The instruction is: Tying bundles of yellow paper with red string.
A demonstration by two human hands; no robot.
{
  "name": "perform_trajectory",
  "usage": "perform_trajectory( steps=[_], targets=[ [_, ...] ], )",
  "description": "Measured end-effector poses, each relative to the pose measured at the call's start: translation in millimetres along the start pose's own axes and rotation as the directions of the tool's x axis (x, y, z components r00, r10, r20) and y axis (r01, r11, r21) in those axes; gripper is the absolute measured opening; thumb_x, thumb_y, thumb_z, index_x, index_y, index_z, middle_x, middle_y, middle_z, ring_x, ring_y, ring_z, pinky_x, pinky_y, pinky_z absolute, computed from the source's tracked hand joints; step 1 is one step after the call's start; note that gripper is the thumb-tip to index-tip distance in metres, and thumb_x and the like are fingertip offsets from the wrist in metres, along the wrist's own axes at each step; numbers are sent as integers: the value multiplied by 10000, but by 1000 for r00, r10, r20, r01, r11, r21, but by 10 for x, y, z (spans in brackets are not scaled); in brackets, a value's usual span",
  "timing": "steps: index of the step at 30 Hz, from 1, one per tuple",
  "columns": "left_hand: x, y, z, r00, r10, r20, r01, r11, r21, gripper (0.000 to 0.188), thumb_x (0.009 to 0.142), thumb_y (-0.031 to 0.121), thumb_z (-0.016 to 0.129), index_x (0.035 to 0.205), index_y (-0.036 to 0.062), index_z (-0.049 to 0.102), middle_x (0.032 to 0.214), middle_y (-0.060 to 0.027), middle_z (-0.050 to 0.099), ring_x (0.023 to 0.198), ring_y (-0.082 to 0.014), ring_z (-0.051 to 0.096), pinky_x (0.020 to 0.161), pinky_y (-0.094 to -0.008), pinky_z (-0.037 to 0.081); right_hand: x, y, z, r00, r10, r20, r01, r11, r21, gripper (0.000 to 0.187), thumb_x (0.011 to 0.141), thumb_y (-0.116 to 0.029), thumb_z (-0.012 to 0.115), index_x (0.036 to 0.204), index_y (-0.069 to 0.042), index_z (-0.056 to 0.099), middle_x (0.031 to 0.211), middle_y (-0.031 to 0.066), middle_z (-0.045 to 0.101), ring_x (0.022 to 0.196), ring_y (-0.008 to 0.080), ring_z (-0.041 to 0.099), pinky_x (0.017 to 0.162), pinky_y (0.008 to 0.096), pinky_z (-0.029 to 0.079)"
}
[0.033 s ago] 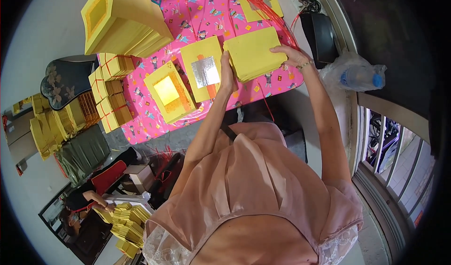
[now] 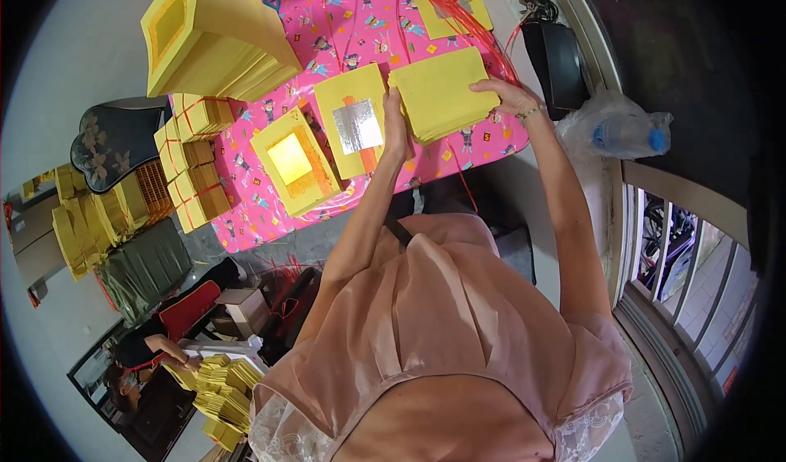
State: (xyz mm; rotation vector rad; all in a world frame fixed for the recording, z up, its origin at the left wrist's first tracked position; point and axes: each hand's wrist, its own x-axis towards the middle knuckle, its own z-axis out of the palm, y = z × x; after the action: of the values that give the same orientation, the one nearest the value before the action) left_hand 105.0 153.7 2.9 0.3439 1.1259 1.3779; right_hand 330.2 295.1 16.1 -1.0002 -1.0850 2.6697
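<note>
A thick stack of yellow paper sheets is held at the table's near right, between my two hands. My left hand presses along its left edge with the fingers together, and my right hand grips the right edge, thumb on top. Just left of my left hand lies yellow paper with a silver foil square over an orange patch. Beside that is a yellow stack with a shiny gold square in an orange frame. The undersides of my fingers are hidden.
A pink patterned tablecloth covers the table. A tall yellow paper stack and red-tied bundles stand left. Red strings trail at the far right; a bagged plastic bottle lies by the window. Another person's hand touches yellow bundles lower left.
</note>
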Motion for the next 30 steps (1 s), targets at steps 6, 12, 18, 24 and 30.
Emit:
perform_trajectory(
  steps=[6,12,18,24,30],
  targets=[
    [103,-185,41,996,-20,-91,19,1000,-19,741,952,631,314,1417,55,361,1407,-91,425,1283,-217,412,1078,-370,311,-6,-16,-52,992,-85,-89,82,996,-41,559,872,-231,632,1353,-21,440,1215,99,588,1109,181,576,973,328,454],
    [-15,-80,126,986,76,-149,-80,997,-22,706,962,617,274,1397,74,400,1352,-83,504,1232,-218,487,1038,-373,376,-21,-82,81,991,-2,-137,-6,998,-59,480,852,-234,640,1253,1,520,1139,87,611,1048,169,588,923,323,473],
    [39,-168,37,993,42,-110,-44,999,-8,686,971,605,257,1377,77,422,1341,-79,514,1222,-216,494,1037,-379,380,-58,-85,159,995,-22,-96,17,999,-47,469,851,-255,647,1228,3,538,1129,83,613,1041,159,584,910,316,473],
    [-9,-50,158,998,-39,-52,35,996,-80,677,971,602,267,1364,77,438,1332,-78,510,1240,-213,464,1045,-370,359,-51,-24,131,982,-121,-148,94,980,-176,489,860,-288,636,1234,8,533,1122,73,610,1037,144,579,902,293,473],
    [-44,126,82,998,-64,-1,64,997,-38,710,963,613,289,1386,58,418,1357,-80,490,1265,-205,434,1070,-351,317,-78,-84,234,988,-49,-143,22,982,-188,503,860,-290,636,1246,14,526,1137,79,608,1041,156,584,908,298,472]
  ],
)
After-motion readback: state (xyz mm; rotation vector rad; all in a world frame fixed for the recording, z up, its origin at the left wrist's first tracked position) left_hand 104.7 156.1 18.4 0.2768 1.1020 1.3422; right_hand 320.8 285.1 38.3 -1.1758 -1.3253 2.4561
